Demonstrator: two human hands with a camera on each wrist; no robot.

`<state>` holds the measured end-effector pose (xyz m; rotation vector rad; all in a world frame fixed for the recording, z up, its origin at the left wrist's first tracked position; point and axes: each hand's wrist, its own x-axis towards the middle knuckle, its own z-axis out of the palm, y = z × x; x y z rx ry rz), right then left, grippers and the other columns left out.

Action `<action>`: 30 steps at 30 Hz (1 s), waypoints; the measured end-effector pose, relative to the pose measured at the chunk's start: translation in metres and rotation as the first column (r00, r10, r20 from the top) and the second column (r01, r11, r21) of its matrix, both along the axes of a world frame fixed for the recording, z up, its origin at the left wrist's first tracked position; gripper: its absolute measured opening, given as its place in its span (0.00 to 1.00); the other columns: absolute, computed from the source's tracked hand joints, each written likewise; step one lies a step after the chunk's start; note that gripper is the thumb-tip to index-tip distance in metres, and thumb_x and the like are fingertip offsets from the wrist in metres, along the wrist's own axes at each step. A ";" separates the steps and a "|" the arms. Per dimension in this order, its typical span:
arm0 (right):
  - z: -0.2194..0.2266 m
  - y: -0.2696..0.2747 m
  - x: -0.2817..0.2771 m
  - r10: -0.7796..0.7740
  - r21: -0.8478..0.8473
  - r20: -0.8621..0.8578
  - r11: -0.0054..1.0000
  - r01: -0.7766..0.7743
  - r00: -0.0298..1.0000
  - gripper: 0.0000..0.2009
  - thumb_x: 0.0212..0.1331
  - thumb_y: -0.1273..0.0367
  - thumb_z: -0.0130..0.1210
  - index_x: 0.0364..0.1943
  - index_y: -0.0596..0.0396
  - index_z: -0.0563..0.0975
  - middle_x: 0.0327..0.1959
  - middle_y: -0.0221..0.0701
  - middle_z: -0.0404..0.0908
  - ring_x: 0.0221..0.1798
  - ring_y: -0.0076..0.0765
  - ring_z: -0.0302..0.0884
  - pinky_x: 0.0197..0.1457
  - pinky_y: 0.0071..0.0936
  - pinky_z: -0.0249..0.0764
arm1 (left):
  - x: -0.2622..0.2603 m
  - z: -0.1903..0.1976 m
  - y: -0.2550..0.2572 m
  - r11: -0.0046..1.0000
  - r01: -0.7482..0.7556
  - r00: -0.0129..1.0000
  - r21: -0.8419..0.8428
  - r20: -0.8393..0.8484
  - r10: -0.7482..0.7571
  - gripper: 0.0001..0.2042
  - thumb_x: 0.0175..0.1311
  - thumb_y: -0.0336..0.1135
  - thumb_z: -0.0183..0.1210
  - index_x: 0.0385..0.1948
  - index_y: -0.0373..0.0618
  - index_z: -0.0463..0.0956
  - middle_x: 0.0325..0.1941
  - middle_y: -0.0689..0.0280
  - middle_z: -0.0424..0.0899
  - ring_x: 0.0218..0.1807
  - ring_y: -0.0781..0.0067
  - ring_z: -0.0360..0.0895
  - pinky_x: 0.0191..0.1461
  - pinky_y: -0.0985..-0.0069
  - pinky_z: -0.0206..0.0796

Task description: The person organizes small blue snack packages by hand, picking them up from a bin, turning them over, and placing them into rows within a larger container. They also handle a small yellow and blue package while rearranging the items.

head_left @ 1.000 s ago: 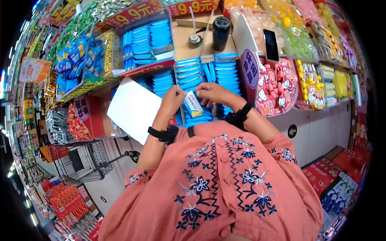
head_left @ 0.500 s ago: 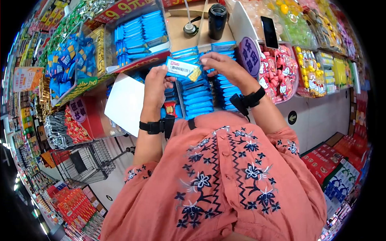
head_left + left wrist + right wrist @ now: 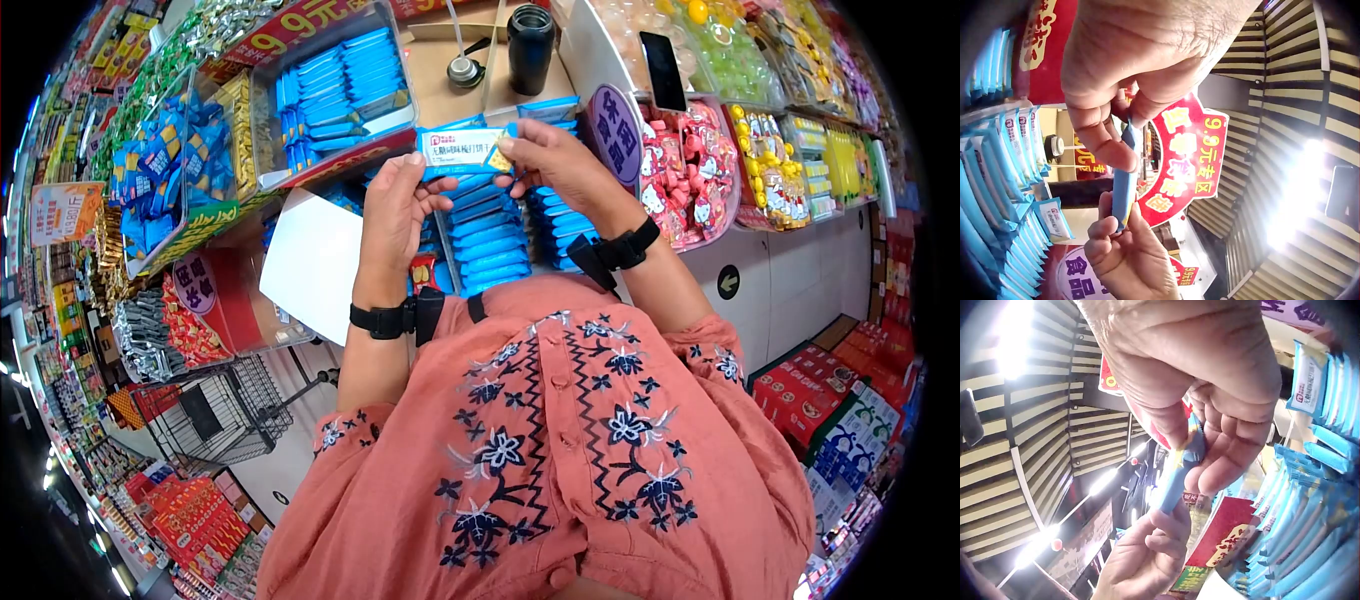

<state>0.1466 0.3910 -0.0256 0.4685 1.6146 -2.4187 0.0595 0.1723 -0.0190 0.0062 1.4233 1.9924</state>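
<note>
A blue and white snack packet [image 3: 464, 148] is held level between both hands above a shop display. My left hand [image 3: 397, 200] pinches its left end and my right hand [image 3: 550, 160] pinches its right end. In the left wrist view the packet [image 3: 1125, 181] shows edge-on between thumb and fingers of the left hand [image 3: 1116, 119], with the right hand [image 3: 1125, 253] below. In the right wrist view the right hand [image 3: 1210, 419] pinches the top of the packet [image 3: 1175, 472] and the left hand [image 3: 1144, 559] grips its lower end.
Rows of the same blue packets [image 3: 488, 235] fill the bin under the hands. A black bottle [image 3: 530, 48] stands behind on a cardboard box. Red candy bags [image 3: 690, 180] lie to the right, a white sheet [image 3: 315, 260] and a wire basket [image 3: 215, 410] to the left.
The hands lifted the packet off the stack and raised it. It turned from upright to level, and the right hand has now taken hold of its right end.
</note>
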 end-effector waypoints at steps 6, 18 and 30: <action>-0.005 0.003 0.003 -0.012 -0.011 -0.004 1.000 0.012 1.000 0.15 0.68 0.58 0.56 0.48 0.55 0.75 0.37 0.26 0.80 0.32 0.19 0.80 0.31 0.17 0.78 | 0.002 0.001 0.002 1.000 0.009 1.000 -0.011 0.001 -0.009 0.13 0.73 0.40 0.54 0.46 0.37 0.69 0.41 0.59 0.82 0.38 0.69 0.84 0.33 0.80 0.76; 0.015 0.008 0.016 -0.042 0.122 -0.158 0.991 0.062 0.987 0.14 0.66 0.66 0.57 0.52 0.54 0.75 0.42 0.29 0.80 0.36 0.20 0.80 0.35 0.18 0.76 | 0.007 0.015 0.008 0.954 0.146 0.928 -0.261 -0.299 -0.223 0.16 0.64 0.25 0.59 0.53 0.44 0.69 0.51 0.63 0.78 0.45 0.76 0.78 0.39 0.81 0.71; -0.007 0.002 0.024 -0.153 0.239 -0.495 0.923 0.303 0.855 0.16 0.55 0.83 0.46 0.47 0.56 0.76 0.62 0.35 0.73 0.54 0.20 0.72 0.57 0.19 0.68 | 0.016 0.003 0.020 0.909 -0.179 0.412 -0.378 -0.867 -0.280 0.18 0.50 0.18 0.61 0.43 0.45 0.72 0.59 0.57 0.74 0.62 0.61 0.71 0.62 0.70 0.65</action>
